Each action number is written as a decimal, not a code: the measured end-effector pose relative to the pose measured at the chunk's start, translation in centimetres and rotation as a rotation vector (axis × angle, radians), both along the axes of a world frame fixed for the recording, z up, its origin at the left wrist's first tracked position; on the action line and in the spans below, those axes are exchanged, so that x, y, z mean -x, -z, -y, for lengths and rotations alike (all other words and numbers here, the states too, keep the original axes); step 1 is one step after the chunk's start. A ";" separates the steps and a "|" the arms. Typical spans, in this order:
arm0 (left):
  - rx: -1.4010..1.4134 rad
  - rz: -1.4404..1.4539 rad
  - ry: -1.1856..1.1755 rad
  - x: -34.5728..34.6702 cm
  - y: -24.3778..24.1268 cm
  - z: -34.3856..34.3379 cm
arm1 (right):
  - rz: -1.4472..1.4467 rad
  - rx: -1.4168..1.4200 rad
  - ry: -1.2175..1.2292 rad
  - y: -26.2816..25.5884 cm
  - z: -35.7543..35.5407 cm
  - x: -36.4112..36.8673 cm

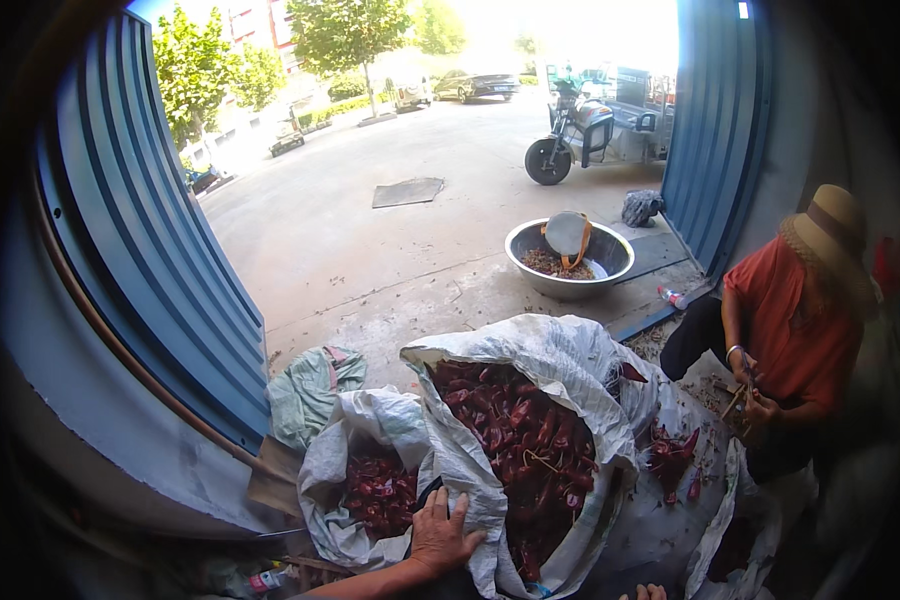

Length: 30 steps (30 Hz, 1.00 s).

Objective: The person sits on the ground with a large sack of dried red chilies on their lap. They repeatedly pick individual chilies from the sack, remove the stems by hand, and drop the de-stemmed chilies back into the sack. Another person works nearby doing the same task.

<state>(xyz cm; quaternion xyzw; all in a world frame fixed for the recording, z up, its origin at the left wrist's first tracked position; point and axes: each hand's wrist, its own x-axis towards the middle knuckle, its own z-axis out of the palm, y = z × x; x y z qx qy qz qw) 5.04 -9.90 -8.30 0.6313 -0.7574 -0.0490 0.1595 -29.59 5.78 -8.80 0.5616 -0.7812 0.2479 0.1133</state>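
My left hand (442, 534) lies back up against the folded side of a white woven sack, its fingers apart and a dark strip beside the fingertips. Large dried red chili peppers (521, 439) fill this wide-mouthed sack (487, 487). Just left of the hand, a smaller white woven sack (319, 487) holds red chili pieces (379, 487). Only the fingertips of my right hand (646, 592) show at the bottom edge, right of the large sack; what they touch is hidden.
At the right, a person in a straw hat (787, 322) handles a thin object. A metal basin (562, 287) with a scoop stands beyond the sacks. Loose chilies (671, 457), another sack (712, 525), a green sack (307, 397), a shovel blade (274, 472) and blue metal doors (157, 225) surround the place.
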 end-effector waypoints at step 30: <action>-0.081 0.019 -0.031 0.0 0.5 0.1 | 0.036 0.056 -0.025 0.8 -0.1 0.5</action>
